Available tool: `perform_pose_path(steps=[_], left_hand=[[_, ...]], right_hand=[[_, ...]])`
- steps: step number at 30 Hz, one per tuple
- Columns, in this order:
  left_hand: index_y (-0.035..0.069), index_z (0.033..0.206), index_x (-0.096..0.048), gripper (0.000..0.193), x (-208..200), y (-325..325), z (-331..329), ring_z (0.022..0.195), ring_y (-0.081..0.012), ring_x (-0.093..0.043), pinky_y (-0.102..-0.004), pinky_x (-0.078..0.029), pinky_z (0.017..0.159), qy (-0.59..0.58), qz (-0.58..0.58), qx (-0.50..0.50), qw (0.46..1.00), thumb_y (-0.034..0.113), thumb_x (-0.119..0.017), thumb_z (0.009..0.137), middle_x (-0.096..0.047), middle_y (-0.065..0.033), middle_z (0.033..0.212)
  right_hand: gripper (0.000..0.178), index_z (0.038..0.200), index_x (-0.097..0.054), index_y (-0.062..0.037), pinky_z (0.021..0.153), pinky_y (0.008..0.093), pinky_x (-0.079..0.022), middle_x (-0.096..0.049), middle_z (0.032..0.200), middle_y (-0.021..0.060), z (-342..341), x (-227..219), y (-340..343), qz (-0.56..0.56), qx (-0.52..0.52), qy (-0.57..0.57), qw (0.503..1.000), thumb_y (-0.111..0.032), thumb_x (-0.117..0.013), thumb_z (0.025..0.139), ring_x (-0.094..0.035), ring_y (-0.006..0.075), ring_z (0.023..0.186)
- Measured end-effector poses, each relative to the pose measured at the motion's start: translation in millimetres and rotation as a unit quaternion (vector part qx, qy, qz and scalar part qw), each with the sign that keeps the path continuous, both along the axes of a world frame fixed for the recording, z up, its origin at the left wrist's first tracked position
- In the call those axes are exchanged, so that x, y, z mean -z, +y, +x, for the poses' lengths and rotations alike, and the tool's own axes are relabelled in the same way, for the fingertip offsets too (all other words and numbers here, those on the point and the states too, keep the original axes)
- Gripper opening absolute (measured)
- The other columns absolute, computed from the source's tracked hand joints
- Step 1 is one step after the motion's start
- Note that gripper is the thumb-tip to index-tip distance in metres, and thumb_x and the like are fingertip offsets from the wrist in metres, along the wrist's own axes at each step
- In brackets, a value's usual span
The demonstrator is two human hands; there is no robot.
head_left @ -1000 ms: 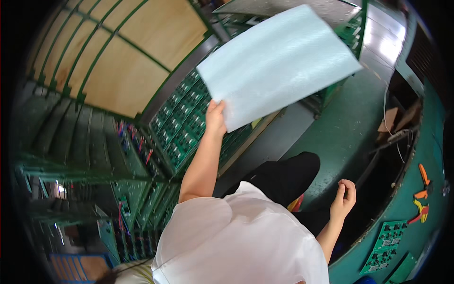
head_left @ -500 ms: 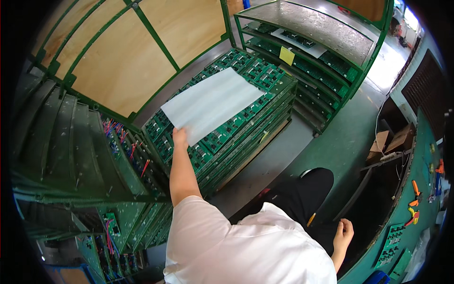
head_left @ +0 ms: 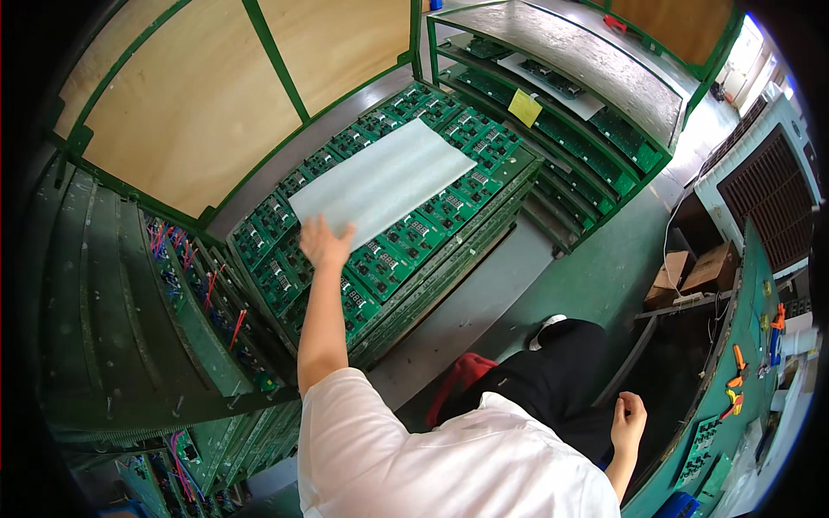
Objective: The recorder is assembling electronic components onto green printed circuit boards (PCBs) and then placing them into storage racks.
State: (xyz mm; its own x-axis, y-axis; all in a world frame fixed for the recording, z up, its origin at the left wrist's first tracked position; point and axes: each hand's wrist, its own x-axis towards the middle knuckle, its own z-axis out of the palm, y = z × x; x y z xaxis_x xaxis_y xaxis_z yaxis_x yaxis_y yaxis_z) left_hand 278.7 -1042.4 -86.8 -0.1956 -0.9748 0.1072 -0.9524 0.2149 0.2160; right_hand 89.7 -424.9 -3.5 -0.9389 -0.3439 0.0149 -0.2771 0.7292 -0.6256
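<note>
My left hand (head_left: 326, 242) lies with spread fingers on the near left corner of a white, thin sheet (head_left: 380, 183). It is not gripping the sheet. Beneath that sheet, rows of green circuit boards (head_left: 380, 266) with small displays and black parts cover the top of a stack of trays. The sheet hides the middle boards. Off to the right, my right hand (head_left: 629, 421) is held low beside my dark trousers, near the bench edge. Its fingers are curled in, and nothing shows in them.
A green rack (head_left: 561, 155) holding boards stands beyond the stack, with a yellow note (head_left: 524, 107) on it. At left are dark shelves (head_left: 129, 302) and boards with coloured wires (head_left: 207, 289). On the right, a green bench (head_left: 721, 380) bears pliers (head_left: 738, 367). A red stool (head_left: 466, 375) stands below.
My left hand's fingers have opened and spread at the sheet's corner, where they were pinched together before. The view has shifted slightly. My right hand stays about where it was.
</note>
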Motion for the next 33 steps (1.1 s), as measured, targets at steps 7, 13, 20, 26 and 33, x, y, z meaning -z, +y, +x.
perform_pose_path(steps=[7,13,20,26,33], left_hand=[[0.011,0.143,-0.027,0.071,16.9,7.7,-38.5,0.138,-0.0309,-0.021,-0.0487,-0.017,0.111,-0.102,0.038,0.226,0.968,0.034,-0.058,0.084,-0.025,-0.0135,0.148],[0.010,0.144,-0.024,0.066,10.1,5.6,-69.3,0.137,-0.0324,-0.023,-0.0529,-0.016,0.110,-0.066,0.014,0.170,0.983,0.012,-0.051,0.084,-0.025,-0.0132,0.148],[0.010,0.144,-0.023,0.068,14.2,7.0,-91.2,0.138,-0.0313,-0.019,-0.0540,-0.016,0.110,-0.151,0.084,0.158,0.972,0.009,-0.050,0.082,-0.022,-0.0117,0.150],[0.013,0.145,-0.022,0.074,-3.9,2.9,-91.7,0.138,-0.0307,-0.019,-0.0537,-0.017,0.109,-0.160,0.107,0.155,0.969,0.019,-0.059,0.081,-0.022,-0.0125,0.150],[0.013,0.143,-0.025,0.087,-14.9,-3.5,-87.3,0.136,-0.0289,-0.025,-0.0535,-0.021,0.109,-0.177,0.129,0.176,0.960,0.036,-0.071,0.072,-0.025,-0.0133,0.148]], right_hand=[[0.010,0.091,-0.061,0.0029,0.066,0.0291,-0.047,-0.061,0.082,0.0128,4.4,8.0,-4.1,0.012,-0.010,-0.004,1.000,-0.001,-0.057,0.083,-0.060,0.0218,0.072],[0.009,0.090,-0.061,0.0029,0.066,0.0291,-0.047,-0.061,0.081,0.0126,4.9,18.0,4.1,0.012,0.009,-0.017,1.000,-0.001,-0.058,0.082,-0.060,0.0216,0.071],[0.011,0.091,-0.062,0.0025,0.067,0.0298,-0.047,-0.062,0.082,0.0128,1.8,20.3,4.3,0.010,0.013,-0.025,1.000,-0.002,-0.057,0.082,-0.060,0.0225,0.072],[0.011,0.091,-0.062,0.0025,0.068,0.0308,-0.048,-0.062,0.083,0.0136,0.4,24.7,11.1,0.018,0.024,-0.022,0.999,-0.003,-0.057,0.083,-0.061,0.0242,0.074],[0.011,0.091,-0.061,0.0031,0.068,0.0313,-0.048,-0.062,0.084,0.0140,-2.0,27.5,13.1,0.001,0.022,-0.025,0.999,-0.003,-0.057,0.082,-0.061,0.0250,0.074]])
